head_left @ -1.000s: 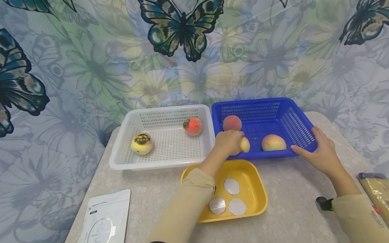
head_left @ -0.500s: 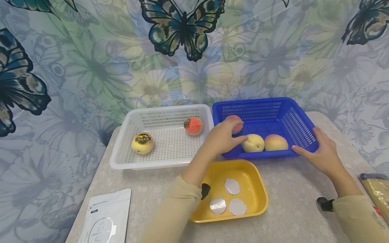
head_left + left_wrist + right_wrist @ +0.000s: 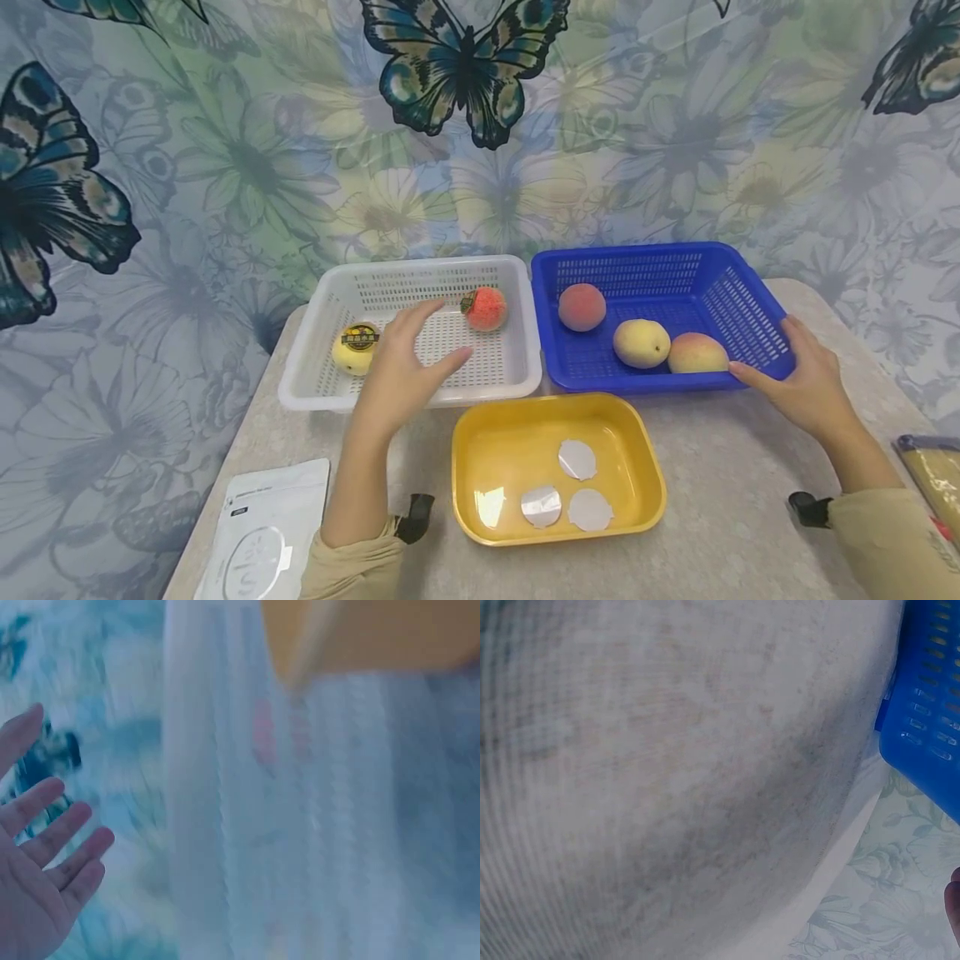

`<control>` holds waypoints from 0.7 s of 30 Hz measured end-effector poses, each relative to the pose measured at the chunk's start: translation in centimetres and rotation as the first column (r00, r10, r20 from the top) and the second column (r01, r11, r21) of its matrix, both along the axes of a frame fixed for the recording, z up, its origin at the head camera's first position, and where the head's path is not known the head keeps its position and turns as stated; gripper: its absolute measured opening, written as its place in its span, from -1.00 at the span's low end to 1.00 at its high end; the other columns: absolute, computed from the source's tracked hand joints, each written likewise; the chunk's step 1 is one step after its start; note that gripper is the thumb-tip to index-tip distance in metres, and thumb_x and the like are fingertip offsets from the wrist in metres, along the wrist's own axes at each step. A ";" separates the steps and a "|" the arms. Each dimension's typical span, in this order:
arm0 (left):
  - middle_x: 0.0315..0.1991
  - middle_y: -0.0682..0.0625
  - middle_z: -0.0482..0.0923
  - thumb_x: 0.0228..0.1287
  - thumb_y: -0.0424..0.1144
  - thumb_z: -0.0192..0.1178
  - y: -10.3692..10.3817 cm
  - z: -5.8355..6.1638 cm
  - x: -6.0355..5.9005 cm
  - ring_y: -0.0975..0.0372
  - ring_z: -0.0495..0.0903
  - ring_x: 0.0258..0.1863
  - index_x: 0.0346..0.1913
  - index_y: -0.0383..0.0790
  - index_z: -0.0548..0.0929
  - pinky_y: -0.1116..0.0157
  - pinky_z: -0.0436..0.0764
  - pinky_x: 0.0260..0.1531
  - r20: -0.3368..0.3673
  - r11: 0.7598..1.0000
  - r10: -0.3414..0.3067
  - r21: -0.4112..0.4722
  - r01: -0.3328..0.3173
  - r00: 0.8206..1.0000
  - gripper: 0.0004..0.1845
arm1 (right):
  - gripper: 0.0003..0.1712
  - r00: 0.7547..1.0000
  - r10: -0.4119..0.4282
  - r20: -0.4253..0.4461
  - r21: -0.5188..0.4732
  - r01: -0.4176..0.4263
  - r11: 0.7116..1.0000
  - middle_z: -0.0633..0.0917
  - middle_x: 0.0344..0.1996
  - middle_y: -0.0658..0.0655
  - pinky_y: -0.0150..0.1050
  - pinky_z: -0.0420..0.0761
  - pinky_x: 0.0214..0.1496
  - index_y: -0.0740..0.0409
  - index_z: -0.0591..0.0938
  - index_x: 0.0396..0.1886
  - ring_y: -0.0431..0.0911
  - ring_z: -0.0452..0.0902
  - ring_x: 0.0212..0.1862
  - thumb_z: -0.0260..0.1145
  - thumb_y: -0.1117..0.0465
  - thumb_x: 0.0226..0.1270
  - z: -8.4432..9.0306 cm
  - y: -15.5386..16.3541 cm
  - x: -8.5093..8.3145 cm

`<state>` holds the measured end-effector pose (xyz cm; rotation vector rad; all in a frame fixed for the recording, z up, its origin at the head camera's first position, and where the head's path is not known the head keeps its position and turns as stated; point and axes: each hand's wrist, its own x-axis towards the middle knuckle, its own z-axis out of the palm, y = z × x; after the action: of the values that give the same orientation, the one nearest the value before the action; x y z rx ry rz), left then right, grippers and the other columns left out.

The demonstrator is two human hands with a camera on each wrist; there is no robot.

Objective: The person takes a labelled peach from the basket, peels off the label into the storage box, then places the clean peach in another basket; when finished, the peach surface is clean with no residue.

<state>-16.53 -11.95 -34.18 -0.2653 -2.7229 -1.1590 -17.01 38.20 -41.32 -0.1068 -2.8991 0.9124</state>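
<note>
My left hand (image 3: 397,371) is over the front of the white basket (image 3: 300,392), fingers and thumb spread, holding nothing. Just beyond it lies a yellow peach (image 3: 349,360) with a black-and-gold label, partly hidden by the hand. In the left wrist view the same hand (image 3: 45,862) shows splayed fingers. A red fruit (image 3: 486,309) with a dark label sits at the white basket's back right. My right hand (image 3: 810,387) grips the front right corner of the blue basket (image 3: 592,382). Inside that are a reddish peach (image 3: 582,307), a yellow peach (image 3: 641,343) and a yellow-red peach (image 3: 697,353).
A yellow tray (image 3: 480,525) with three round scalloped labels stands in front of the baskets. A white pouch (image 3: 262,529) lies at the front left, and a clear yellowish packet (image 3: 930,483) at the right edge. A butterfly-patterned cloth (image 3: 225,150) hangs behind the table.
My left hand has let go of the yellow peach in the blue basket and moved left to the white basket. The right hand stays at the blue basket's corner.
</note>
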 end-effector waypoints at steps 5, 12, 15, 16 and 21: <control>0.56 -0.11 0.04 0.14 0.09 0.43 -4.4 -2.1 0.6 -0.11 0.00 0.54 0.54 -0.03 0.18 -0.29 0.14 0.41 0.087 0.989 0.148 -0.021 -0.146 0.985 -0.04 | 0.22 1.000 0.004 -0.002 0.008 -0.004 1.000 -0.22 0.57 0.41 0.57 -0.15 0.34 0.31 -0.21 0.58 0.59 -0.37 0.47 0.32 -0.18 0.31 -0.1 0.2 0.1; 0.59 -0.16 -0.11 0.00 0.11 0.51 -6.8 -3.8 1.7 -0.14 -0.19 0.57 0.58 -0.08 0.01 -0.28 -0.17 0.45 0.124 0.937 0.348 0.000 -0.350 0.929 0.18 | 0.22 1.000 0.000 0.006 0.022 0.000 1.000 -0.22 0.57 0.41 0.57 -0.15 0.34 0.32 -0.21 0.58 0.58 -0.37 0.47 0.31 -0.19 0.31 0.0 0.2 0.2; 0.58 -0.22 -0.13 -0.05 0.16 0.52 -7.3 -4.5 2.2 -0.15 -0.21 0.56 0.57 -0.13 -0.01 -0.27 -0.27 0.46 0.131 0.909 0.416 -0.015 -0.417 0.900 0.23 | 0.22 1.000 -0.001 -0.002 0.025 0.001 1.000 -0.19 0.57 0.42 0.57 -0.14 0.34 0.32 -0.19 0.58 0.59 -0.35 0.47 0.32 -0.19 0.30 0.0 0.0 0.2; 0.58 -0.24 -0.13 -0.07 0.19 0.52 -7.5 -4.8 2.3 -0.16 -0.23 0.57 0.57 -0.15 -0.01 -0.27 -0.30 0.46 0.133 0.899 0.436 -0.026 -0.436 0.890 0.25 | 0.22 1.000 -0.001 -0.004 0.026 0.001 1.000 -0.19 0.57 0.42 0.57 -0.13 0.34 0.32 -0.19 0.58 0.59 -0.34 0.47 0.32 -0.19 0.30 0.0 0.0 0.2; 0.60 -0.28 -0.29 -0.11 0.29 0.49 -8.4 -5.9 2.7 -0.17 -0.40 0.58 0.58 -0.20 -0.07 -0.28 -0.41 0.45 0.155 0.867 0.497 -0.068 -0.493 0.854 0.34 | 0.23 1.000 -0.001 -0.015 0.040 0.001 0.999 -0.14 0.55 0.46 0.57 -0.12 0.33 0.32 -0.18 0.58 0.57 -0.32 0.47 0.33 -0.19 0.28 0.1 -0.2 0.1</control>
<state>-13.86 -20.36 -40.07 0.5329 -2.6957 -1.0256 -16.91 38.03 -41.20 -0.0977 -2.9016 0.8501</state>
